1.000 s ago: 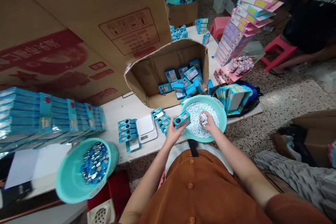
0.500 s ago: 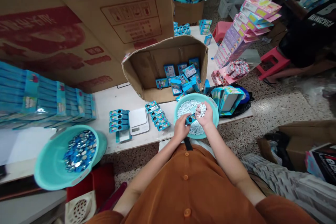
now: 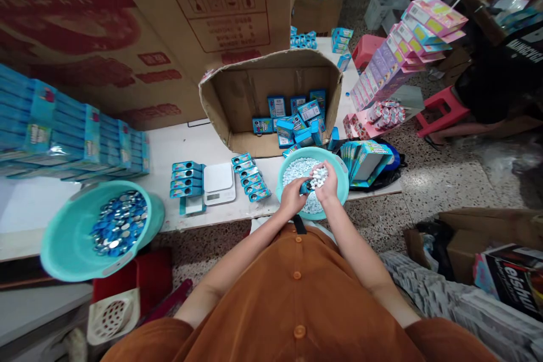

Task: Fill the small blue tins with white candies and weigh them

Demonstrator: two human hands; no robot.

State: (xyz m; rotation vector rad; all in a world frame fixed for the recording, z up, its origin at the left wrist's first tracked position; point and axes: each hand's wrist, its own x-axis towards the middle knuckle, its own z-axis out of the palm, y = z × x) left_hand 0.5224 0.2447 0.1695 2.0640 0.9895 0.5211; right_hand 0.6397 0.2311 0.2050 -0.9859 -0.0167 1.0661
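Observation:
My left hand (image 3: 292, 197) is closed around a small blue box (image 3: 305, 186), over the near side of a turquoise basin (image 3: 345, 195). My right hand (image 3: 330, 185) is cupped, fingers curled round a heap of white candies (image 3: 319, 176). That heap is right against the box's end; whether any pieces are inside the box I cannot tell. Loose pale candies (image 3: 299, 168) fill the basin below both hands. Left of the basin lies a group of blue boxes (image 3: 253, 181) with round openings, then a white kitchen scale (image 3: 219, 181) and another stack of such boxes (image 3: 186, 178).
A cardboard box (image 3: 237, 90) with several blue boxes inside stands behind the basin. At the left, a turquoise tub (image 3: 53, 243) holds blue and silver wrapped pieces. Blue display cartons (image 3: 367, 161) and pink stools (image 3: 441, 107) are at the right, where a person sits.
My right hand has brought the candies closer against the box in my left hand, and the box is tilted differently. The whole view has shifted slightly.

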